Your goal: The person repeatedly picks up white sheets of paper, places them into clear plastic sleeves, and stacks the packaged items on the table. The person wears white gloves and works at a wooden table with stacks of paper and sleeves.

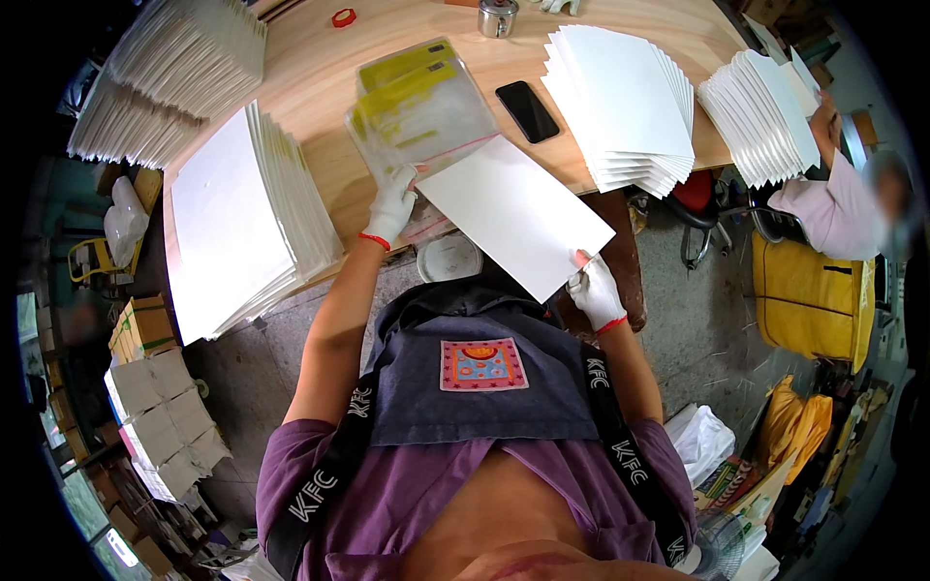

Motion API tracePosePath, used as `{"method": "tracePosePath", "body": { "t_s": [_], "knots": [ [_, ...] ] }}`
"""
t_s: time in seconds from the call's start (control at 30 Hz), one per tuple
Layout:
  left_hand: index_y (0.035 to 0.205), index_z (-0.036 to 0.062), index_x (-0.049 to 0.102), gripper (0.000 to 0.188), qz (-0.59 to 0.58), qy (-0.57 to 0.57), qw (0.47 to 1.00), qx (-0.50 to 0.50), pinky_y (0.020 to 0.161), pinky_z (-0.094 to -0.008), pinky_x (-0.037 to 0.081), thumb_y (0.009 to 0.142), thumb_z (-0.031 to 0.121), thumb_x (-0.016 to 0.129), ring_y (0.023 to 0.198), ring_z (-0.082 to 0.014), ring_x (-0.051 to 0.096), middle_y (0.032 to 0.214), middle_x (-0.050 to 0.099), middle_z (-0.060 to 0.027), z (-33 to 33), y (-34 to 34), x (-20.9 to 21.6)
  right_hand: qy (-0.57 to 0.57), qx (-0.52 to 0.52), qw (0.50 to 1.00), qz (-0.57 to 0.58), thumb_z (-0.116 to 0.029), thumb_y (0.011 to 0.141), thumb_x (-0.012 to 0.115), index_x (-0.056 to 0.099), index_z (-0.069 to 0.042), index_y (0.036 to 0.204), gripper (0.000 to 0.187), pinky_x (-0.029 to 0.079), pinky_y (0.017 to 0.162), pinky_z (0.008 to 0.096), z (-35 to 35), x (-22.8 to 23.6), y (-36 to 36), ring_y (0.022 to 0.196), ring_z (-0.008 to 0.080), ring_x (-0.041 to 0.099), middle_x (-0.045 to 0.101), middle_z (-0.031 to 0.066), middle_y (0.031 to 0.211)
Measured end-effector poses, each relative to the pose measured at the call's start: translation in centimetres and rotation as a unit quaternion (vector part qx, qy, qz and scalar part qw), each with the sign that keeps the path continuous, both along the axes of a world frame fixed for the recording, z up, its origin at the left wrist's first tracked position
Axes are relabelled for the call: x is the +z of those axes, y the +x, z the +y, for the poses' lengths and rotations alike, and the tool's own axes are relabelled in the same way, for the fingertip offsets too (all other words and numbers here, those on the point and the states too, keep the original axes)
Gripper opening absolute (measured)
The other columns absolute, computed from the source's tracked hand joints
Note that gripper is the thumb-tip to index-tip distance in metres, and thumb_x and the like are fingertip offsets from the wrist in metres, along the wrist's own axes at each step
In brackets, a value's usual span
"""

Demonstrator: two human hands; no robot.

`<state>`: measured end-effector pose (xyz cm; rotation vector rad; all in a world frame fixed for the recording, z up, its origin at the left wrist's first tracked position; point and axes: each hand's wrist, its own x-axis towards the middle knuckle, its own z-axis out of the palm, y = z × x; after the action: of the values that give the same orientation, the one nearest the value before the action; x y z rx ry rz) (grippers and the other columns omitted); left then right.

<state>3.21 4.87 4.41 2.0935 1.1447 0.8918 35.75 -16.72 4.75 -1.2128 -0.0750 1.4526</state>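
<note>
Right hand [595,290] pinched a white sheet [513,215]; left hand [391,205] gripped a clear pouch [421,111]. Sheet not yet inserted; tall stacks [242,218] remained.

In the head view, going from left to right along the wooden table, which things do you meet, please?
Large stack of white sheets → left hand on the clear plastic bags → black phone → fanned white stack → smaller white stack at the right edge.

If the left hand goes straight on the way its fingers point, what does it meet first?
The left hand points up and away across the table. It already touches the clear bags with yellow inserts, so it would push into those first; depth beyond is unclear.
</note>
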Motion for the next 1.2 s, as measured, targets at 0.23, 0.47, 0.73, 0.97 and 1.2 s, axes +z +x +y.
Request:
{"method": "tracePosePath", "body": {
  "t_s": [0.23, 0.47, 0.73, 0.97, 1.2],
  "knots": [
    [0.125, 0.0086, 0.049, 0.052, -0.005, 0.008, 0.998, 0.064, 0.083, -0.0359, 0.046, 0.077, -0.010, 0.047, 0.099, -0.0275, 0.056, 0.107, 0.057, -0.0144, -2.1, 1.1, -0.6, 0.036, -0.035, 0.995, 0.085, -0.017, 0.093, 0.054, 0.045, -0.008, 0.108, 0.019, 0.041, 0.043, 0.0292, -0.1, 0.9, -4.6, 0.054, 0.0196, 0.055, 0.051, 0.0065, 0.084],
    [0.134, 0.0070, 0.038, 0.054, -0.658, -0.282, 0.690, 0.107, 0.077, -0.0358, 0.053, 0.084, 0.003, 0.057, 0.103, -0.0228, 0.057, 0.116, 0.055, -0.0138, -5.0, 7.0, -4.1, 0.027, 0.031, 0.999, 0.004, -0.021, 0.095, 0.051, 0.046, -0.007, 0.111, 0.022, 0.045, 0.044, 0.0295, -0.6, 5.1, -6.8, 0.054, 0.0186, 0.058, 0.060, 0.0085, 0.088],
    [0.121, 0.0061, 0.050, 0.034, -0.296, -0.396, 0.867, -0.066, 0.078, -0.0343, 0.054, 0.087, 0.009, 0.057, 0.093, -0.0225, 0.061, 0.110, 0.059, -0.0112, -10.4, 5.9, -5.2, -0.050, 0.098, 0.994, 0.009, -0.021, 0.094, 0.054, 0.049, -0.001, 0.109, 0.025, 0.057, 0.058, 0.0349, 2.6, 3.4, -9.3, 0.071, 0.0234, 0.065, 0.061, 0.0136, 0.092],
    [0.111, 0.0022, 0.055, 0.023, -0.481, -0.547, 0.681, 0.077, 0.073, -0.0335, 0.054, 0.091, 0.008, 0.045, 0.089, -0.0216, 0.062, 0.102, 0.062, -0.0102, -12.8, 4.9, -7.3, 0.033, 0.061, 0.979, 0.190, -0.011, 0.097, 0.039, 0.039, -0.001, 0.133, 0.037, 0.053, 0.081, 0.0278, 7.0, 0.4, -14.9, 0.092, 0.0226, 0.062, 0.053, 0.0164, 0.120],
    [0.122, 0.0033, 0.046, 0.030, -0.452, -0.680, 0.574, 0.058, 0.092, -0.0400, 0.047, 0.096, 0.017, 0.036, 0.106, -0.0272, 0.057, 0.120, 0.053, -0.0147, -14.0, -1.1, -5.1, 0.149, 0.494, 0.782, -0.350, -0.012, 0.092, 0.041, 0.051, -0.009, 0.118, 0.028, 0.048, 0.054, 0.0313, 8.5, 1.2, -15.3, 0.063, 0.0174, 0.063, 0.065, 0.0077, 0.075]
  ]
}}
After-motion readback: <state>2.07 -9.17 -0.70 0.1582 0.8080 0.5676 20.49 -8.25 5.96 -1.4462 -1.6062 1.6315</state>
